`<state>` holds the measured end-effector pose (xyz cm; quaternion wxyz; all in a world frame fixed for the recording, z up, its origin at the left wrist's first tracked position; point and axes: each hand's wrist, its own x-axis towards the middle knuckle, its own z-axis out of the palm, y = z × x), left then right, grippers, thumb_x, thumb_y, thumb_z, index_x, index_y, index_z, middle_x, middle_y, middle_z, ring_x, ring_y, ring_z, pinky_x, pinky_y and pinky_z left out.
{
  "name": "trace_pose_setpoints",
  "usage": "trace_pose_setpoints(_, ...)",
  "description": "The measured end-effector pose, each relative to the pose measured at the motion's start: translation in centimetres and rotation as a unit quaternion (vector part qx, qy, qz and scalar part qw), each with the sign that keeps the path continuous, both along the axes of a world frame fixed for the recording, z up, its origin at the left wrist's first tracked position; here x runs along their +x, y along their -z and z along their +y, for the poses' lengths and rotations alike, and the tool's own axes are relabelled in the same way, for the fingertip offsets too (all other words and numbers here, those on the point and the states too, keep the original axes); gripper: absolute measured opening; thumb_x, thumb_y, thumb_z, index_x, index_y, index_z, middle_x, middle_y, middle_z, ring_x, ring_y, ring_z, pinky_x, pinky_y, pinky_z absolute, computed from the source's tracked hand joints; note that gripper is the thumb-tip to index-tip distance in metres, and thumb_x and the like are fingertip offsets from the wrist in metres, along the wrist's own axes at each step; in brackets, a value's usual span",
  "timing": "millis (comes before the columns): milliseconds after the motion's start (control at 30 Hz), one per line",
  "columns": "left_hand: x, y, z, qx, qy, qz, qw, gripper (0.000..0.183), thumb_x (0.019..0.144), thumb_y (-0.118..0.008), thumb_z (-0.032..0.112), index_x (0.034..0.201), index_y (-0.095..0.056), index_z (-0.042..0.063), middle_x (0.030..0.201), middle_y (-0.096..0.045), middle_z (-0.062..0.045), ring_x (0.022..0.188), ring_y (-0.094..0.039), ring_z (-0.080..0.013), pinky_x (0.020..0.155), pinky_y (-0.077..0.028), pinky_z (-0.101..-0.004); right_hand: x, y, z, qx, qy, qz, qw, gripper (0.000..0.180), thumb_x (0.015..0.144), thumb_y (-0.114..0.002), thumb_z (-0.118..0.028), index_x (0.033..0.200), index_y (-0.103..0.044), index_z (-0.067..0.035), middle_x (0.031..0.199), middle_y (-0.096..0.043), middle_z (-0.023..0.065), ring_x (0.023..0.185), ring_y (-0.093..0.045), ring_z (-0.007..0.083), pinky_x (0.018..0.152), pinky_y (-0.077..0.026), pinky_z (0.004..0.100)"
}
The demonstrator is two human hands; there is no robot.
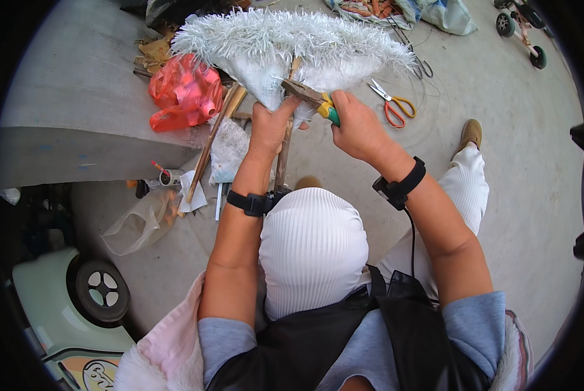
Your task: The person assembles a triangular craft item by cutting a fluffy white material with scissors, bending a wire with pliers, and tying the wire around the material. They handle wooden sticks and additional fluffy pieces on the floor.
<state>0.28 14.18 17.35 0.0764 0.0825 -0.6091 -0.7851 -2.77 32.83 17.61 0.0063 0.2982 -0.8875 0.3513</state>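
Observation:
My right hand is closed round the yellow and green handles of a pair of combination pliers. Their metal jaws point left, over the thumb of my left hand. That hand grips white woven plastic cloth gathered at a wooden stick, which runs down towards my knee. Above both hands spreads a wide, bushy fringe of white plastic strands, its cloth tapering to the stick. Whether the plier jaws hold anything is unclear. Scissors with orange and yellow handles lie partly open on the floor at the right.
A red plastic bag sits on a concrete ledge at the left. Wooden strips, a clear plastic bag and a toy car are below it. Thin wires lie beyond the scissors; a wheeled frame stands upper right.

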Motion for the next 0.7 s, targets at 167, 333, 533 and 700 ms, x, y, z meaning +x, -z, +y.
trace_pose_setpoints(167, 0.0, -0.1, 0.1, 0.012, -0.014, 0.003, 1.0, 0.03, 0.086, -0.07, 0.011, 0.109, -0.061, -0.006, 0.1, -0.067, -0.013, 0.079, -0.068, -0.0199, 0.051, -0.06, -0.033, -0.5, -0.2, 0.0, -0.049, -0.015, -0.096, 0.994, 0.026, 0.074, -0.057, 0.0, 0.098, -0.048, -0.001, 0.087, -0.06, 0.0249, 0.086, -0.058, 0.0447, 0.073, -0.044, 0.0495)
trace_pose_setpoints(333, 0.0, 0.3, 0.3, -0.028, -0.044, -0.023, 0.998, 0.028, 0.086, -0.069, 0.01, 0.106, -0.061, -0.009, 0.097, -0.067, -0.014, 0.075, -0.068, -0.0199, 0.048, -0.059, -0.0325, -1.3, 0.0, -0.4, -0.064, -0.035, -0.183, 0.98, 0.014, 0.076, -0.053, -0.003, 0.089, -0.056, 0.0, 0.077, -0.061, 0.0225, 0.075, -0.058, 0.0404, 0.069, -0.045, 0.0435)
trace_pose_setpoints(533, -0.3, 0.7, 0.5, -0.081, -0.058, -0.055, 0.993, 0.026, 0.087, -0.066, 0.008, 0.107, -0.061, -0.006, 0.095, -0.067, -0.012, 0.073, -0.067, -0.0186, 0.048, -0.058, -0.0311, -2.2, 0.5, -0.7, -0.015, -0.027, -0.253, 0.967, 0.017, 0.075, -0.055, -0.003, 0.091, -0.057, 0.0, 0.076, -0.061, 0.0209, 0.074, -0.058, 0.0405, 0.069, -0.046, 0.0429)
trace_pose_setpoints(700, -1.2, 0.4, 0.6, -0.089, -0.078, -0.048, 0.992, 0.024, 0.087, -0.065, 0.007, 0.106, -0.062, -0.006, 0.094, -0.067, -0.012, 0.072, -0.066, -0.0176, 0.048, -0.057, -0.0309, -0.4, 0.5, -0.7, -0.098, 0.015, 0.003, 0.995, 0.022, 0.074, -0.059, -0.002, 0.094, -0.052, 0.002, 0.081, -0.061, 0.0235, 0.081, -0.058, 0.0465, 0.072, -0.047, 0.0495)
